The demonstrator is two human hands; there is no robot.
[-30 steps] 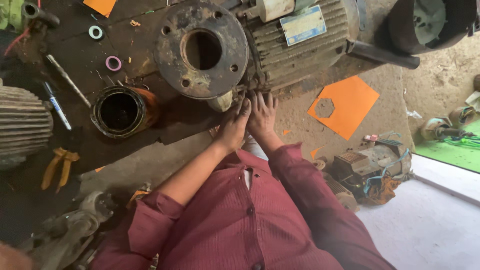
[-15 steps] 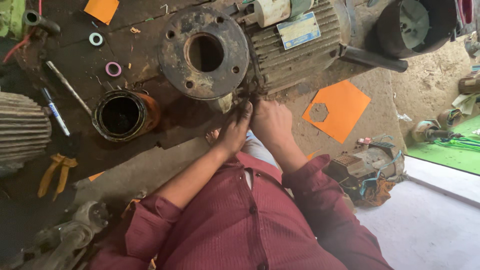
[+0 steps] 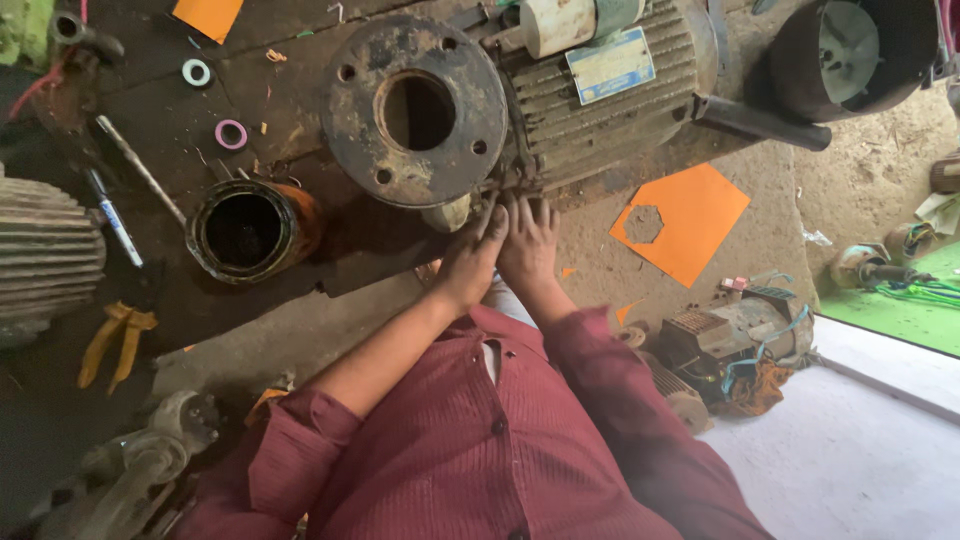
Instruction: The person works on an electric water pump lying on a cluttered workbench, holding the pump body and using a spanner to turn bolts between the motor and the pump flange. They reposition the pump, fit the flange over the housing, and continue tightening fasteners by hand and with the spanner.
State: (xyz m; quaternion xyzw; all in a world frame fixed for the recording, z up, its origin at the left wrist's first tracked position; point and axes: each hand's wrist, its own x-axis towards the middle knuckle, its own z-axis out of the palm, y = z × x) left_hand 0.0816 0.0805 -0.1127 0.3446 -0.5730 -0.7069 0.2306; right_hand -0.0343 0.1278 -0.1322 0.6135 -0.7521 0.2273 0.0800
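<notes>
A large grey electric motor (image 3: 590,110) lies on its side on a dark workbench, its rusty round flange (image 3: 415,110) with a centre hole facing up. My left hand (image 3: 470,262) and my right hand (image 3: 528,245) lie side by side, fingers stretched out, their tips pressing on the motor body just below the flange. A small pale part (image 3: 448,213) sits right beside my left fingertips. Whether either hand grips anything is hidden by the fingers. My red sleeves fill the lower middle.
An orange-rimmed cylinder (image 3: 248,230) stands left of my hands. Tape rolls (image 3: 231,134), a pen (image 3: 113,218) and yellow pliers (image 3: 115,340) lie further left. An orange sheet (image 3: 685,222) with a hexagonal cut-out lies right. A small wired motor (image 3: 735,335) sits on the floor.
Both hands stay at the same spot under the flange, with fingers slightly shifted. The view has drifted, so the motor sits a little lower and further right in the picture.
</notes>
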